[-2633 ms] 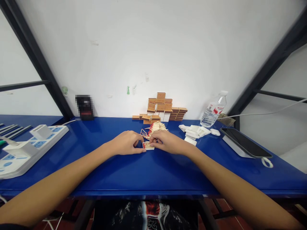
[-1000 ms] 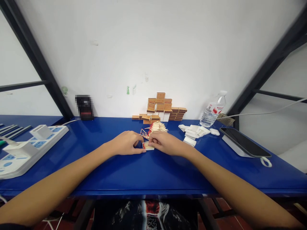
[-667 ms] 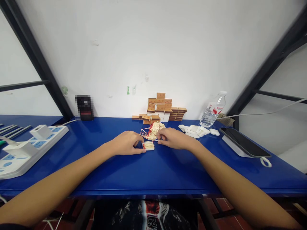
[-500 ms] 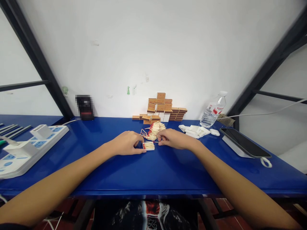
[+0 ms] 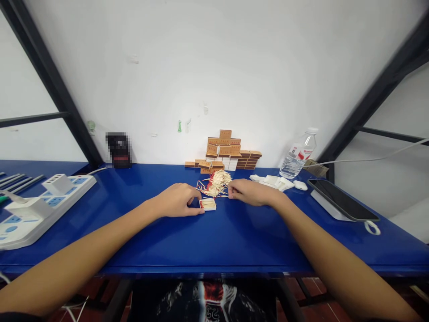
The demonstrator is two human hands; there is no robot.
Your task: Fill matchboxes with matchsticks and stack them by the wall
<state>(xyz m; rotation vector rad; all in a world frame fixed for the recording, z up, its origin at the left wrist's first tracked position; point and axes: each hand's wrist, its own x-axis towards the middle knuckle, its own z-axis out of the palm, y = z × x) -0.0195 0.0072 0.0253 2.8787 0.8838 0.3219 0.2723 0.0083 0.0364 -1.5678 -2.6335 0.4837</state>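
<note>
A small white matchbox tray [image 5: 210,206] filled with red-tipped matches lies on the blue table. My left hand [image 5: 179,200] holds the tray's left end, thumb at the near corner and fingers at the far one. Just behind it is a big heap of loose matches [image 5: 219,182], red heads mostly to the left. My right hand [image 5: 248,192] is closed at the heap's right front edge. Its thumb and fingers pinch the end of a match [image 5: 222,196]; the fingertips are partly hidden.
Brown matchboxes [image 5: 229,150] are stacked against the wall behind the heap. To the right are white paper pieces [image 5: 273,181], a water bottle [image 5: 298,154], a white earphone case [image 5: 300,185] and a phone [image 5: 342,200]. A power strip [image 5: 77,192] lies at the left.
My right hand has moved a little to the right and away from the tray, to the heap's edge. My left hand and the tray have stayed put.
</note>
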